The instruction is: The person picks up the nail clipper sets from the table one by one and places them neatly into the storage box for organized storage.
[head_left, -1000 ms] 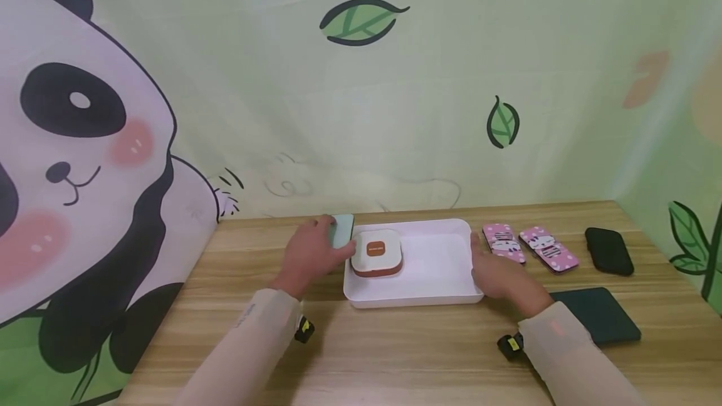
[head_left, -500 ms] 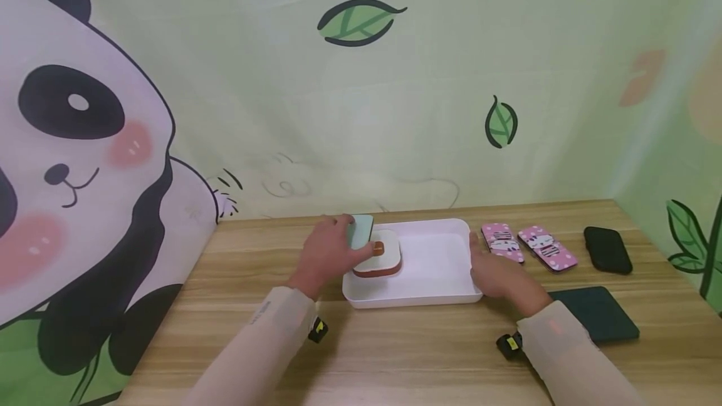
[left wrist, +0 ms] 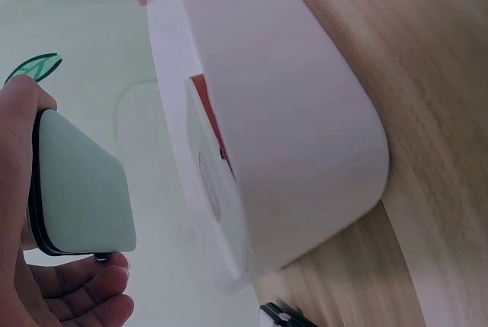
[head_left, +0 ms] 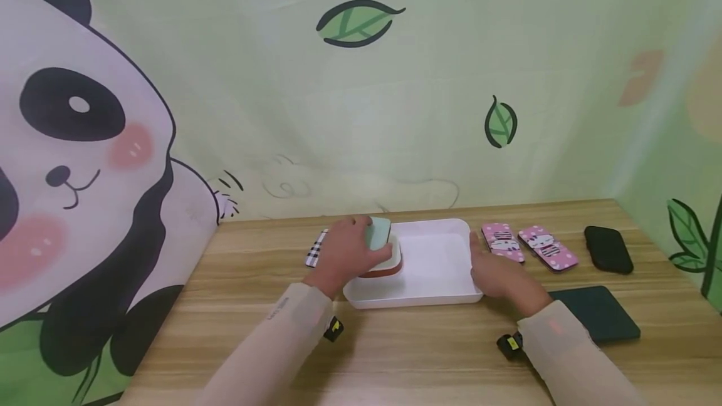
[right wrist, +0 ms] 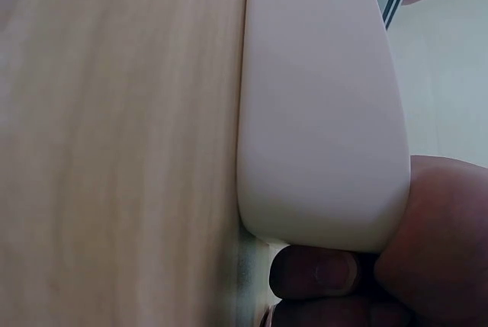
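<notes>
My left hand (head_left: 345, 254) holds a flat, pale green case (head_left: 379, 232) with rounded corners and a black edge, gripped between thumb and fingers. The case (left wrist: 85, 190) is raised above the left part of a white tray (head_left: 437, 265). Under it in the tray sits a rounded-square box (head_left: 390, 262), white on top and reddish-brown at the side, partly hidden by my hand and the case. At the tray's right end, my right hand (head_left: 499, 275) grips the wall, its thumb (right wrist: 446, 228) at the rim and curled fingers (right wrist: 316, 272) against the outside.
Two pink patterned cases (head_left: 503, 243) lie right of the tray. Farther right is a black rounded case (head_left: 609, 249), with a dark green flat item (head_left: 600, 315) nearer the front. A black-and-white plaid item (head_left: 314, 249) lies left of the tray, partly behind my left hand.
My left hand has carried the pale green case rightward from the tray's left edge to over the box, uncovering the plaid item. The right hand and tray have stayed put.
</notes>
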